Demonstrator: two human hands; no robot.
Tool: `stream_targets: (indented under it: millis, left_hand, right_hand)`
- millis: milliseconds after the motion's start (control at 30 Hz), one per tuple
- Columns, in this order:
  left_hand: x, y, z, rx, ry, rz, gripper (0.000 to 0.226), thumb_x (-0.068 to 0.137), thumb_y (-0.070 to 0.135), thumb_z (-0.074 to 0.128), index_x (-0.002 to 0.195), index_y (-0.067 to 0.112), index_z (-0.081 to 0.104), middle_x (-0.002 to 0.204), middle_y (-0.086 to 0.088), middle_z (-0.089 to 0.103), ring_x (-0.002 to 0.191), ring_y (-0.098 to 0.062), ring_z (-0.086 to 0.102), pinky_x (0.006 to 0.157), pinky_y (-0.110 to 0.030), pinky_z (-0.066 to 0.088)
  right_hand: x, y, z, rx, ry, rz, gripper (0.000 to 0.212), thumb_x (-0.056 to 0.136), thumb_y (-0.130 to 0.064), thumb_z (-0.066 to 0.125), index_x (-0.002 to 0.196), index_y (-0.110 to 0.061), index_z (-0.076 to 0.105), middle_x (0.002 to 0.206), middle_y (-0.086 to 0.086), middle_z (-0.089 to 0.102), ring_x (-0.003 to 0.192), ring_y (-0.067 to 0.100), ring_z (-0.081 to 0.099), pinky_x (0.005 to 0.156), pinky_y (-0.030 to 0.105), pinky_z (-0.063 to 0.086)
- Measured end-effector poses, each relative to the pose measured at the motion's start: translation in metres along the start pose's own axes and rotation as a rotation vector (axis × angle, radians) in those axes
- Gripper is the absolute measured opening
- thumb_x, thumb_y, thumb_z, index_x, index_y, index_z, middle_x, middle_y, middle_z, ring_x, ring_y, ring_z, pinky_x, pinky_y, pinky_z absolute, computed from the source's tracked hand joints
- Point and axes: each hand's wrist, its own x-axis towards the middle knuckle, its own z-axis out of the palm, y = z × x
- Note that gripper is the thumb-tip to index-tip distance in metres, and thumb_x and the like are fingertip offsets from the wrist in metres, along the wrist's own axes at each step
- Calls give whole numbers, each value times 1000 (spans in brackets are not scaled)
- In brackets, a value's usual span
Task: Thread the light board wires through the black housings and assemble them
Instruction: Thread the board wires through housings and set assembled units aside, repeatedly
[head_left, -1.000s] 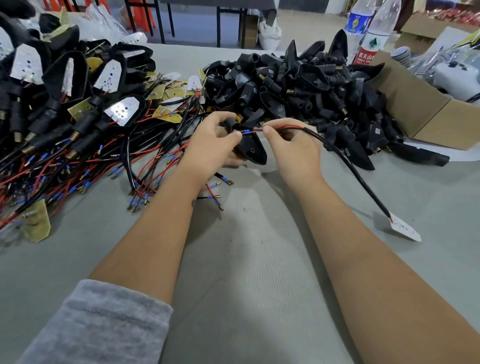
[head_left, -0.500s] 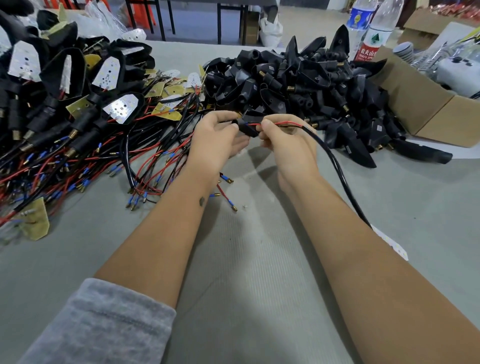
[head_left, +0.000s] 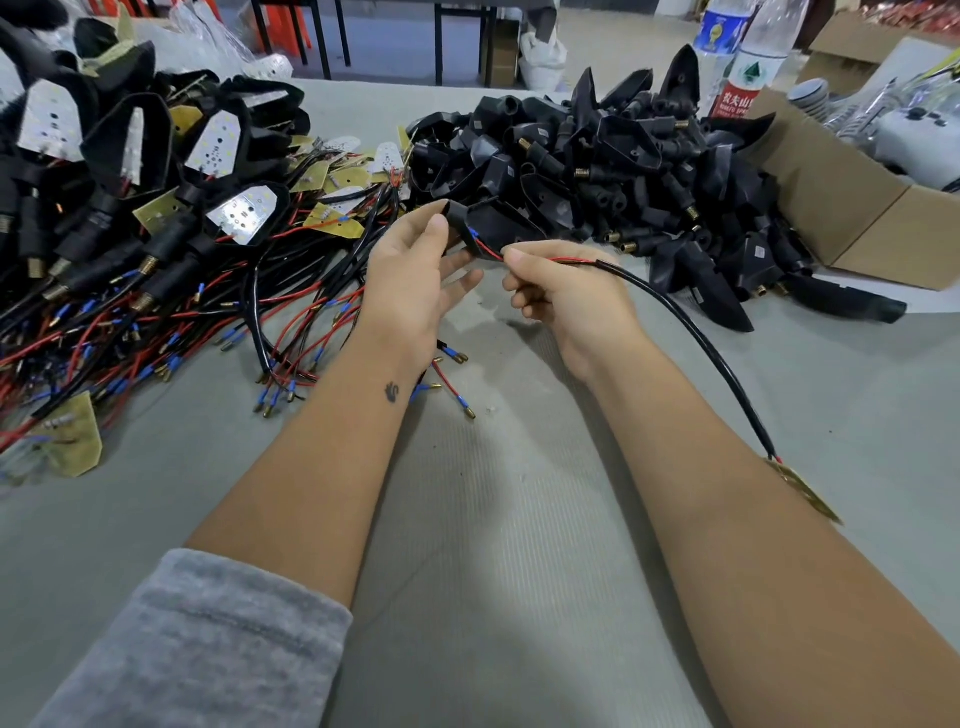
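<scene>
At the far left of the grey table (head_left: 519, 519) lies a heap of finished lamps (head_left: 130, 171), black housings with white light boards seated in them, their red and black leads (head_left: 156, 332) with blue-sleeved terminals spilling toward me. A bare yellowish board (head_left: 78, 441) lies at the near edge of that tangle. My grey sleeve (head_left: 197, 644) shows at the bottom left.

My left hand (head_left: 415, 280) is raised above the table and holds a black housing (head_left: 483, 228): my thumb presses its near end while my other fingers sit beneath it, partly spread. A blue terminal and a thin red wire (head_left: 519, 257) come out of the housing's opening. Just beside it, my right hand (head_left: 566, 296) pinches that red wire between thumb and forefinger, the remaining fingers curled under. From the pinch the wire joins a black sheathed cable (head_left: 701, 343) that arcs over my right forearm and runs down to its light board (head_left: 805, 491), which hangs edge-on beside my arm, so I can't tell whether it touches the table.

Behind my hands is a big pile of empty black housings (head_left: 623, 171). Beyond it stand two water bottles (head_left: 748, 62), and at the far right an open cardboard box (head_left: 852, 208) holds pale parts I can't make out.
</scene>
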Motion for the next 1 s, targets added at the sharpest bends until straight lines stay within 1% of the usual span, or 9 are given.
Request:
stream_targets:
  millis: [133,300,433,500,600,700,800,900,1000]
  left_hand:
    - [-1,-2,0,104,-73,39,19,103,15,46,106,24,62,115,-6,68,101,-18,66,71,-27,57]
    - [-1,-1,-2,139,-125,31,19,103,14,47,108,24,62,107,2,69,100,-14,67,77,-28,59]
    - [-1,-3,-1,189,-145,23,18,103,16,47,110,22,62,111,-1,69,95,-12,70,74,-26,58]
    - [-1,-3,-1,194,-151,29,17,103,17,48,110,23,62,111,0,69,93,-11,71,76,-27,58]
    - [-1,-2,-3,171,-180,36,19,103,19,48,108,29,63,116,4,69,100,-13,70,79,-28,57]
    - [-1,-1,-5,185,-208,40,22,103,19,48,107,32,65,118,5,69,104,-13,69,79,-28,56]
    - [0,-1,-5,195,-208,24,21,104,19,46,109,29,64,121,2,67,101,-13,70,78,-28,56]
    - [-1,0,-2,243,-202,0,23,105,23,43,110,23,65,109,3,72,98,-16,70,81,-32,57]
    - [-6,-2,2,304,-258,19,25,103,31,45,110,21,67,104,5,74,94,-14,72,79,-34,59]
  right_hand:
    - [-2,0,-2,1,6,-24,9,90,-3,64,85,-9,70,70,7,66,59,12,59,57,21,49]
    - [1,-5,-2,358,-8,37,10,94,-2,57,92,-4,66,69,4,68,61,10,64,61,17,53]
    - [0,-8,-2,642,-19,102,16,98,-3,52,89,-3,65,66,5,69,59,8,64,60,16,54]
    - [1,-8,-2,611,9,94,16,98,-3,52,89,-3,65,68,5,68,60,9,64,61,16,55]
    - [1,-5,0,365,44,71,15,98,-1,51,90,-1,63,73,9,65,61,11,63,63,17,55]
    - [0,-1,4,248,83,41,14,99,1,50,92,-1,62,76,11,64,61,12,63,65,18,56]
    - [0,-3,5,326,96,13,13,98,3,50,91,-2,59,73,11,66,60,11,65,63,19,56]
    - [0,-6,4,502,45,34,13,98,3,50,91,-4,58,67,7,69,57,9,65,60,17,55]
    - [0,-5,5,494,49,19,13,98,3,50,89,-5,57,64,4,69,56,8,64,59,17,54]
